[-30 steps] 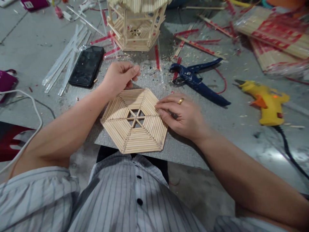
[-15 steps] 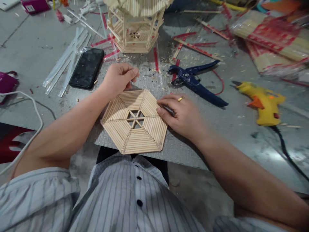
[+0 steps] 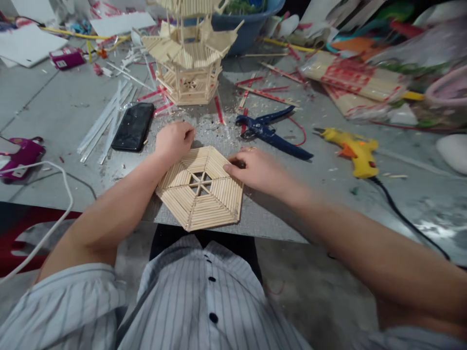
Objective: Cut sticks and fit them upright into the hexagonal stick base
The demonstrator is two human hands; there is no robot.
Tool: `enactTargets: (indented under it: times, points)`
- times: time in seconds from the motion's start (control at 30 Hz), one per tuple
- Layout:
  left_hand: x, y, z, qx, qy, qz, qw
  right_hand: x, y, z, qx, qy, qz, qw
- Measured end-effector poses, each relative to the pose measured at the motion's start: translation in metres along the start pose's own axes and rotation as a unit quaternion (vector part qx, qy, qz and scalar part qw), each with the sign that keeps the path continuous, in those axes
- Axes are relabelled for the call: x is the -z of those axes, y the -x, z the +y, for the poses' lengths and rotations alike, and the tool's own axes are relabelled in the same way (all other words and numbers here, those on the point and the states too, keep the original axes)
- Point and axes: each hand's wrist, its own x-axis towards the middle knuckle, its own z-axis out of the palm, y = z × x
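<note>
A hexagonal panel of thin wooden sticks (image 3: 219, 204) lies flat on the table in front of me, with spokes crossing an open hexagon at its centre. My left hand (image 3: 175, 141) rests at the panel's upper left edge, its fingers curled closed; whatever they may hold is hidden. At the upper right edge is my right hand (image 3: 255, 167), with the thumb on the sticks and the fingers bent. Something dark shows between that thumb and the fingers, too blurred to name. Beyond the panel stands a tiered stick pavilion (image 3: 188, 58).
Blue cutting pliers (image 3: 273, 133) and a yellow glue gun (image 3: 352, 148) with a black cord lie to the right. On the left are a black phone (image 3: 133, 127), clear glue sticks (image 3: 104, 119) and a purple device (image 3: 24, 155). Bagged sticks (image 3: 353, 80) lie farther back.
My view has tilted up and shifted, so more of the pavilion and the table's far side shows. Both hands stay by the panel; the left fingers are curled in more.
</note>
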Motion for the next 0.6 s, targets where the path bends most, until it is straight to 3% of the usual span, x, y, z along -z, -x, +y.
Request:
enactTargets:
  times: [0.07, 0.17, 0.23, 0.33, 0.47, 0.53, 0.6]
  points:
    - [0.001, 0.003, 0.003, -0.023, -0.049, -0.008, 0.999, 0.003, -0.006, -0.002, -0.032, -0.051, -0.033, 0.998]
    - [0.005, 0.009, 0.011, -0.055, -0.122, -0.018, 0.991, 0.007, -0.012, -0.008, -0.148, -0.166, -0.085, 0.971]
    - [0.007, 0.012, 0.014, -0.061, -0.152, -0.017, 0.986, 0.006, -0.011, -0.012, -0.216, -0.273, -0.107, 0.931]
    - [0.01, 0.009, 0.01, -0.054, -0.121, 0.007, 0.991, 0.004, -0.007, -0.013, -0.228, -0.449, -0.092, 0.859]
    - [0.016, -0.007, -0.011, 0.008, 0.082, 0.116, 0.99, 0.004, -0.008, -0.004, -0.187, -0.614, 0.002, 0.767]
    - [0.019, -0.015, -0.02, 0.059, 0.246, 0.155, 0.955, 0.006, -0.013, 0.002, -0.171, -0.651, 0.083, 0.735]
    - [0.022, -0.018, -0.023, 0.09, 0.4, 0.125, 0.904, 0.007, -0.019, 0.009, -0.135, -0.665, 0.183, 0.712]
